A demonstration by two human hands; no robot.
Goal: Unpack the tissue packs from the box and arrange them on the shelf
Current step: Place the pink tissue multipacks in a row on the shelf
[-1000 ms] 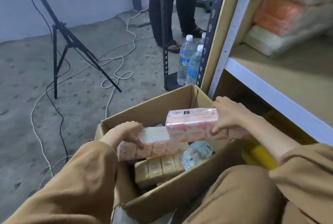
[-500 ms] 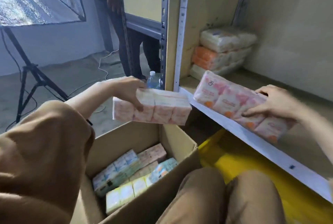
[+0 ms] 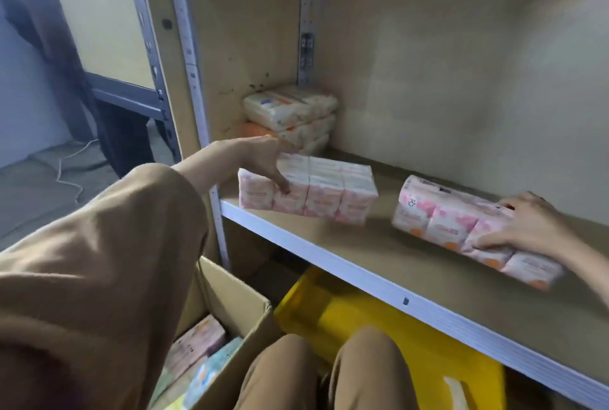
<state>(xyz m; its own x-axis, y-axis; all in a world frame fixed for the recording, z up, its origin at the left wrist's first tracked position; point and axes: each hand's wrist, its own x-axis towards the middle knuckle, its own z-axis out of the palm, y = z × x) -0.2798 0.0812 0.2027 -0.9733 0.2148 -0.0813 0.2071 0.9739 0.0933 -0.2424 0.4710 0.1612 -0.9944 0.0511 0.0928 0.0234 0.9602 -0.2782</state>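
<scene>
My left hand (image 3: 263, 159) grips a pink tissue pack (image 3: 316, 192) from above, fingers curled over its top and thumb pressed down the front face. The pack is a row of four small bundles in clear wrap, at the front left of the shelf (image 3: 329, 251). It sits tilted, and I cannot tell whether its underside touches the board. There is print on each bundle, but it is too blurred to read.

My right hand (image 3: 527, 228) holds a second pink pack (image 3: 454, 225) further right on the same shelf, well apart from the first. The fingers are spread and bent over the top, and the thumb lies along the front. This pack slants across the board. Its near end shows a small heart-shaped mark and there is a dark label strip along the top edge, but I cannot make out a brand name. My hand covers part of it, and its far end is smeared.

In the back left corner is a stack of packs (image 3: 290, 116), cream on top with an orange one below. My left hand hides the lowest part of the stack.

Below, the box (image 3: 237, 297) stands open beside my knees, with more packs (image 3: 197, 347) inside, partly hidden by my sleeve (image 3: 99, 277). Something yellow (image 3: 362, 320) lies under the shelf, and I cannot tell what it is.
</scene>
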